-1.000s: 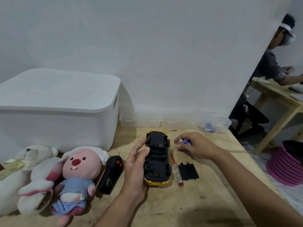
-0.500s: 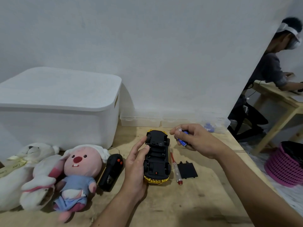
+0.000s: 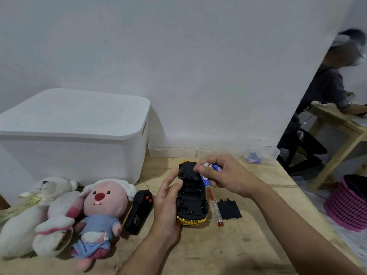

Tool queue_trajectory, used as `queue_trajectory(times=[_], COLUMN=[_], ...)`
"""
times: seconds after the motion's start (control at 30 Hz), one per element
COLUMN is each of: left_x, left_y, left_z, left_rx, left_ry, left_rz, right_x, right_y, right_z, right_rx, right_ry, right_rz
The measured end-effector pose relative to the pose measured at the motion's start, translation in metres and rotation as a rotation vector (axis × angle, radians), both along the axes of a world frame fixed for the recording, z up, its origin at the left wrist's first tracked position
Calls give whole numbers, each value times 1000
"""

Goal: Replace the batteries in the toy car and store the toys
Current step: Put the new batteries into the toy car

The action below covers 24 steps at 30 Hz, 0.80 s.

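Head view: a large white lidded storage box (image 3: 73, 135) is seen shut at the back left of the wooden table (image 3: 248, 245), its contents hidden. Low clear plastic boxes (image 3: 172, 151) are lined along the white wall (image 3: 198, 66); blue items show through the rightmost clear box (image 3: 258, 155). A pink basket (image 3: 347, 207) stands on the floor to the right.

On the table, the toy car (image 3: 191, 203) lies upside down with its battery bay uncovered. Its side is steadied by the left hand (image 3: 166, 207), fingers loosely curved against it. Blue batteries (image 3: 208, 171) are pinched in the closed fingers of the right hand (image 3: 226, 175), over the car's far end. A screwdriver (image 3: 215, 208) and the black battery cover (image 3: 229, 209) lie right of the car; a black remote (image 3: 139, 211) and plush toys (image 3: 79, 215) lie left.

Compared with half a second ago, the right hand has been brought leftward, nearer the car.
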<state>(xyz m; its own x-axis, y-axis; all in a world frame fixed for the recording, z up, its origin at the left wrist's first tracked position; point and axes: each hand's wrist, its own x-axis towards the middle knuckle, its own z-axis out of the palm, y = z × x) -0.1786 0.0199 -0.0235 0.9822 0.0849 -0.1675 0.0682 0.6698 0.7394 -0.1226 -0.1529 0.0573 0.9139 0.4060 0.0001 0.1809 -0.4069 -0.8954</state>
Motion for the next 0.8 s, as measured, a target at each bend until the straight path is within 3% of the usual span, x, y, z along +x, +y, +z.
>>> queue_trajectory(times=[0.27, 0.6, 0.8], left_x=[1, 6, 8], left_y=[0, 0, 0], left_z=[-2, -8, -10], left_rx=[-17, -17, -46], left_ry=[-5, 0, -8], left_rz=[-6, 39, 68], right_x=[2, -1, -3], right_y=[-2, 3, 3], right_z=[-5, -19, -28], right_rx=[63, -158, -161], right_ry=[10, -307, -317], right_rz=[36, -98, -95])
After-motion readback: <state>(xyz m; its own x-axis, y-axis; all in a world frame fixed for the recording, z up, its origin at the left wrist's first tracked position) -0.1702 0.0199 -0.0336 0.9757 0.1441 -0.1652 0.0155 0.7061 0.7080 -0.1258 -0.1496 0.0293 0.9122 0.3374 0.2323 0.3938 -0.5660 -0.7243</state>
